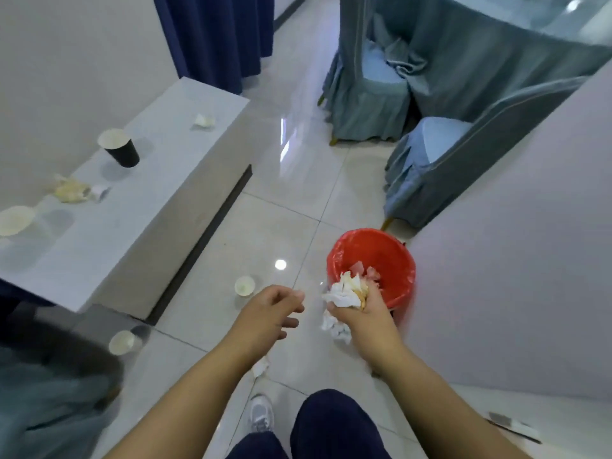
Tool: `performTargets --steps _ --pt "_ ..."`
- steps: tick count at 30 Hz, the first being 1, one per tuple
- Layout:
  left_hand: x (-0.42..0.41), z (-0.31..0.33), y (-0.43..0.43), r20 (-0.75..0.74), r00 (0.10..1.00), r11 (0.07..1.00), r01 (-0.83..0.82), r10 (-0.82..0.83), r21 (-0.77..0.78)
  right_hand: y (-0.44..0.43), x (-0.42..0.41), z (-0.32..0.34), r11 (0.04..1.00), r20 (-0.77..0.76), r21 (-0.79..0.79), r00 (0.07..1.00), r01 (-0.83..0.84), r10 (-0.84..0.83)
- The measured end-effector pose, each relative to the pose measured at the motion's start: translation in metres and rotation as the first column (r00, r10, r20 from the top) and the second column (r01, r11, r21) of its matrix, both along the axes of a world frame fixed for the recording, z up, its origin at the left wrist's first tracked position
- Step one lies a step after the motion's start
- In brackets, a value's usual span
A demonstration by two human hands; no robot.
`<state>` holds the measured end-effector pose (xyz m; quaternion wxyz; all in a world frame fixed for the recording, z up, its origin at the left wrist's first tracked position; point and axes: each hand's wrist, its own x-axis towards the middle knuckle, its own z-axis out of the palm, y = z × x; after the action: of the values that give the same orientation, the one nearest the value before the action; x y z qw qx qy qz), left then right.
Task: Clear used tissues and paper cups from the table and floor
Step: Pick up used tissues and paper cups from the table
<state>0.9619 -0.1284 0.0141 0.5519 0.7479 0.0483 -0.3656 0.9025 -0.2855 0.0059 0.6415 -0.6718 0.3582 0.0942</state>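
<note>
right hand [362, 308] was clenched around a wad of used tissues [346, 291], white with yellowish stains, held at the near rim of a red bin [394, 256] lined with a red bag; a few more crumpled tissues lay inside it. one white tissue [336, 327] showed just below that hand, though whether it hung from the grip or lay on the floor could not be told. left hand [270, 314] hovered beside it, fingers loosely curled and part open, holding nothing.

the floor [281, 207] was glossy pale tile with thin grout lines, reflecting ceiling lights. on it sat a small white paper cup [244, 285] near the left hand, another paper cup [124, 341] lying closer to the low surface's corner, and a small tissue scrap [261, 367] under the left forearm.

the surface [155, 193], a long white low bench against the left wall, carried a black paper cup [121, 148] standing upright, a stained tissue clump [71, 190], a small white tissue [204, 121] toward the far end, and a pale cup [15, 220] at the left edge of view.

dark blue curtains [215, 38] hung at the far end. chairs in grey-blue covers [371, 94] stood by a cloth-draped table with a glass top [530, 18] at upper right. a white wall [513, 260] ran just beside the bin.
</note>
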Motion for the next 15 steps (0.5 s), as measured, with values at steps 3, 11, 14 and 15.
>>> performTargets --steps 3,11,14,15 --pt "0.031 -0.012 -0.029 -0.018 0.999 0.999 0.048 -0.048 0.025 -0.041 0.019 -0.021 0.982 -0.078 -0.058 0.98 0.181 -0.186" --pt "0.106 -0.049 -0.114 0.018 0.99 0.982 0.139 -0.142 0.131 -0.161 0.076 -0.103 0.952 -0.202 -0.243 0.95 0.185 -0.236" --pt "0.133 -0.065 -0.151 0.032 0.987 0.97 0.151 -0.159 0.189 -0.205 0.107 -0.13 0.943 -0.262 -0.31 0.942 0.121 -0.208" --pt "0.141 -0.07 -0.163 0.027 0.987 0.968 0.148 -0.157 0.201 -0.219 0.116 -0.141 0.938 -0.268 -0.33 0.943 0.105 -0.199"
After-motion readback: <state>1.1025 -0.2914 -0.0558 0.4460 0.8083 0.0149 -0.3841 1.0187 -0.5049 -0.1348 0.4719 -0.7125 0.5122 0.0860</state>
